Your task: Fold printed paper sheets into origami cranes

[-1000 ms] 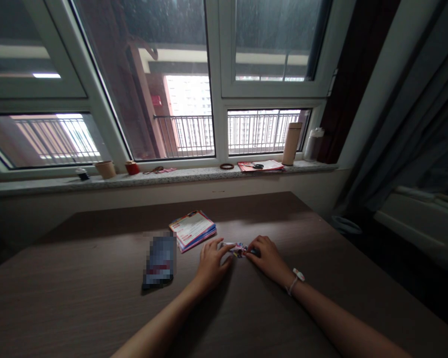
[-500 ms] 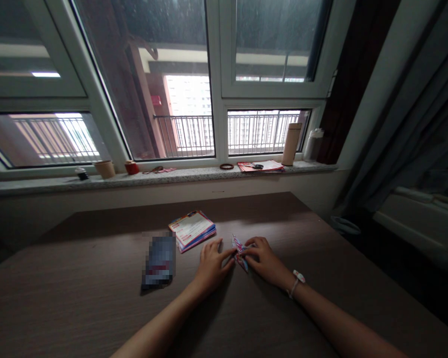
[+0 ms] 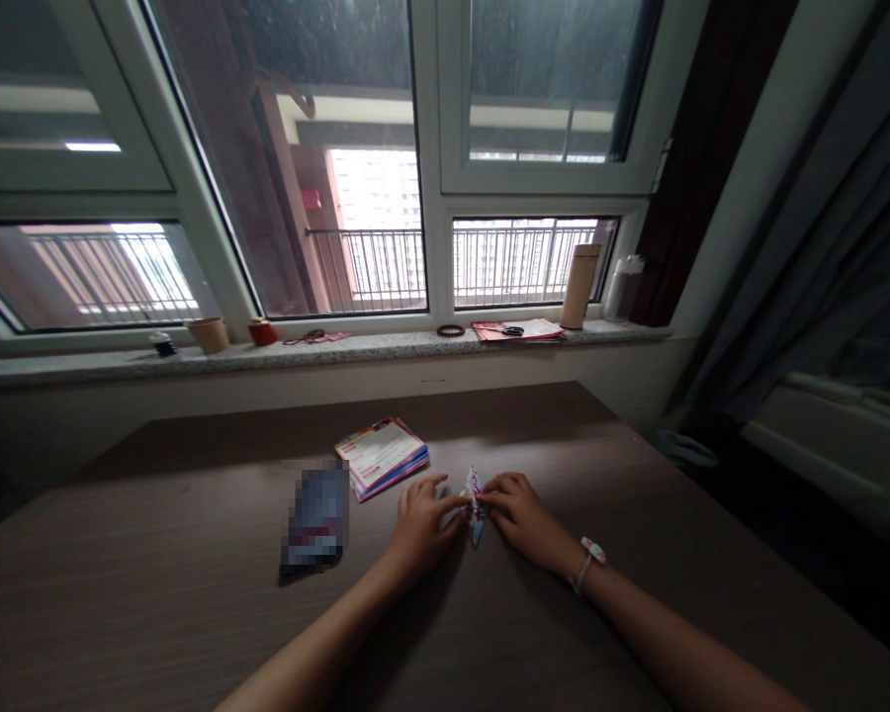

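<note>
A small folded piece of patterned paper (image 3: pixel 475 506) stands on edge on the brown wooden table (image 3: pixel 193 593), its long axis pointing away from me. My left hand (image 3: pixel 419 524) pinches its left side with thumb and forefinger. My right hand (image 3: pixel 517 512), a band on its wrist, pinches the right side. Both hands rest on the table top, fingers curled toward the paper.
A stack of coloured paper sheets (image 3: pixel 382 455) lies just beyond my left hand, and a blurred dark object (image 3: pixel 317 519) lies left of it. The stone windowsill (image 3: pixel 81 366) holds a cup (image 3: pixel 209 335), a red jar (image 3: pixel 262 332), a tall tumbler (image 3: pixel 579 286) and papers (image 3: pixel 519 329).
The folded paper turned from lying crosswise between my hands to pointing lengthwise away from me. Both hands shifted slightly with it and keep their pinch.
</note>
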Available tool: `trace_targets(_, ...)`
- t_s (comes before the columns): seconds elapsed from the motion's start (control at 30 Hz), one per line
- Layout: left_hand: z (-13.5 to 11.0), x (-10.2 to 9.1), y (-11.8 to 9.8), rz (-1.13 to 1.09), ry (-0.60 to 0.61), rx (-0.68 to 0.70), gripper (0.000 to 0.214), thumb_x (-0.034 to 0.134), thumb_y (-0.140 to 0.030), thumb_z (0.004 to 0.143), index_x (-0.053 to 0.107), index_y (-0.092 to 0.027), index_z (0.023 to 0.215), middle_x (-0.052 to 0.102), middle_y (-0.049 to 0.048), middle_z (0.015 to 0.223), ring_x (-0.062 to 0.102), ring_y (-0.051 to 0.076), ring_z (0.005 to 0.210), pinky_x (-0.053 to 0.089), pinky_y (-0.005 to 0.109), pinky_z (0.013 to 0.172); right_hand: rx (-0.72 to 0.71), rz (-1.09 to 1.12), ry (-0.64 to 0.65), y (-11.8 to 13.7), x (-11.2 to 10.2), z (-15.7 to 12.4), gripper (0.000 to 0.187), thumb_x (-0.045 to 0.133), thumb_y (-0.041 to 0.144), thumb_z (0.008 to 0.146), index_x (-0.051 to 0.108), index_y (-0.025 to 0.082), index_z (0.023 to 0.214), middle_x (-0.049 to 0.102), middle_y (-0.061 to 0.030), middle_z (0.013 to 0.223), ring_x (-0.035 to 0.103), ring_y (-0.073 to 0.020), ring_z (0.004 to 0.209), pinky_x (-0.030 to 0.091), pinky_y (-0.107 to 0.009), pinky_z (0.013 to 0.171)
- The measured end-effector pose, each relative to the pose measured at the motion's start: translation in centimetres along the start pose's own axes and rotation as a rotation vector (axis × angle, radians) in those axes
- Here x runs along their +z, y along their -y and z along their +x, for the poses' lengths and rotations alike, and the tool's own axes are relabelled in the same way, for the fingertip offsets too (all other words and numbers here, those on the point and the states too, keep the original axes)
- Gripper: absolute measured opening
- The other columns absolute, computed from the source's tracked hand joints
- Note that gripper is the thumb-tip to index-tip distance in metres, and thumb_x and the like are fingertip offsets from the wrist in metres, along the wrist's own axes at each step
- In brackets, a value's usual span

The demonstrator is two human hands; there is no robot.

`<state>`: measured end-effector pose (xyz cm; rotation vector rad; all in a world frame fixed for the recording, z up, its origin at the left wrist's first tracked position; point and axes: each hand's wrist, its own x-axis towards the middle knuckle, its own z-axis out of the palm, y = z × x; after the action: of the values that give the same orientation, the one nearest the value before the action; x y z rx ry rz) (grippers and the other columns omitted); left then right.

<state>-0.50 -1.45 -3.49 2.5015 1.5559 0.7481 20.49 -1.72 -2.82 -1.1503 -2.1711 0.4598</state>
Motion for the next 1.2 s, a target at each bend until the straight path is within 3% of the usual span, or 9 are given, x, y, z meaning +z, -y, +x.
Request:
trace_targets(0.43,-0.17,-0.20,-0.44,0.027,0.032,-0.041,0.035,0.065,-0.033,0.083,0.065,-0.042,0.117,0.051,0.0054,0.132,0.043,0.031,0.123,0.031,0.054,0.106,-0.036,0.034,-0.020,0.35,-0.28,-0.14,0.030,0.054,0.008,0.084,0.071,0.027,0.101,0.062,-0.0055,0.104,0.048,-0.0209,0.108,0.041,-0.037,0.098)
trace_targets(0.77,-0.03,-0.13,-0.13,-0.003,-0.024,-0.027,0.028,0.067,-0.027,0.082,0.071,-0.036,0.108,0.053,0.0071,0.127,0.046,0.028,0.120,0.036,0.050,0.102,-0.040,-0.007,0.004,0.25,-0.38,-0.03,0.028,0.056,0.009,0.082,0.069,0.026,0.100,0.062,-0.0009,0.123,0.036,-0.0227,0.129,0.030,-0.046,0.110)
trace_targets(0.97,-0.23,-0.35,-0.58,-0.005,-0.009,-0.052,0.034,0.068,-0.025,0.076,0.070,-0.039,0.107,0.053,0.0050,0.127,0.045,0.029,0.122,0.031,0.051,0.106,-0.015,0.044,0.022,0.00,-0.83,0.31,0.021,0.056,0.012,0.084,0.071,0.025,0.091,0.071,-0.0019,0.101,0.042,-0.0227,0.125,0.032,-0.044,0.108)
trace_targets(1.2,-0.23,-0.25,-0.33,-0.037,-0.003,-0.031,0.033,0.070,-0.031,0.076,0.070,-0.038,0.108,0.054,0.0050,0.127,0.046,0.029,0.121,0.033,0.051,0.105,-0.007,0.032,0.023,0.45,-0.93,0.29,0.025,0.059,0.011,0.081,0.071,0.027,0.096,0.069,-0.0030,0.100,0.046,-0.0230,0.118,0.034,-0.042,0.106)
